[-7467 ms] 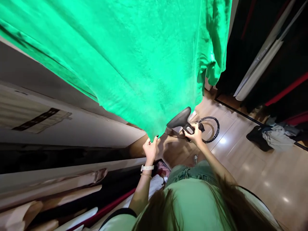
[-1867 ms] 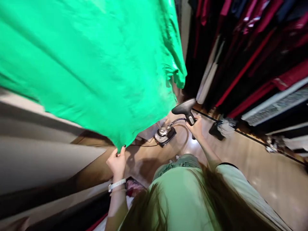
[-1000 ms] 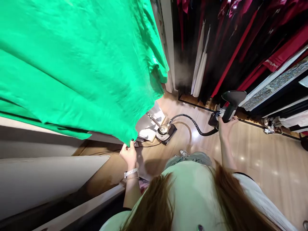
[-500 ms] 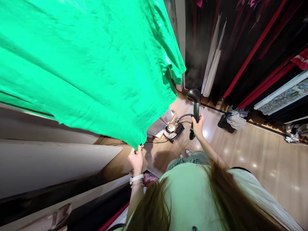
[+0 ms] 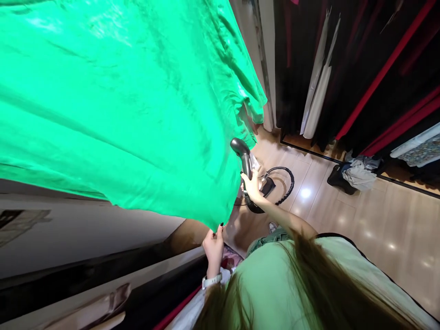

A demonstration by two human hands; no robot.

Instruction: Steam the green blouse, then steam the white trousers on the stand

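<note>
Since 0.5 s ago, the black plastic garment steamer with a curved head has swung from over the floor to the lower right edge of the bright green cloth garment. The right hand is wrapped round its handle; whether the head touches the cloth, I cannot tell. The left hand pinches the garment's bottom corner between thumb and fingers. A black ribbed hose loops above the glossy, pale wood-look floor.
</note>
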